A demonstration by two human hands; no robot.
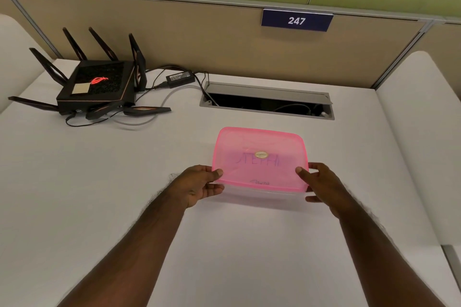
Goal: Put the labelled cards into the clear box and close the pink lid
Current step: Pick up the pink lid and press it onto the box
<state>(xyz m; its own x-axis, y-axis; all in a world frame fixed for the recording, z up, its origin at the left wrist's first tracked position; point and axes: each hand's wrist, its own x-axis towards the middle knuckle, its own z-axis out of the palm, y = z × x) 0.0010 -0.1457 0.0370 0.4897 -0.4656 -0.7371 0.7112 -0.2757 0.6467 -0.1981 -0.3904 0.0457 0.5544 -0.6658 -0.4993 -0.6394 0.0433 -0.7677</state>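
Between the two gripping thumbs, handwriting [257, 161] under the pink lid [259, 142] is too blurred by the tinted plastic to read. Nearer the wrists, a scrawl [260, 182] at the lid's front edge is illegible. The oval sticker [261, 155] print beyond the thumbs is too small.

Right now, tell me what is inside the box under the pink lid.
Through the pink lid faint handwritten letters show, seemingly on a card lying inside the box. How many cards there are is hidden by the tinted lid. Both hands grip the box's near corners.
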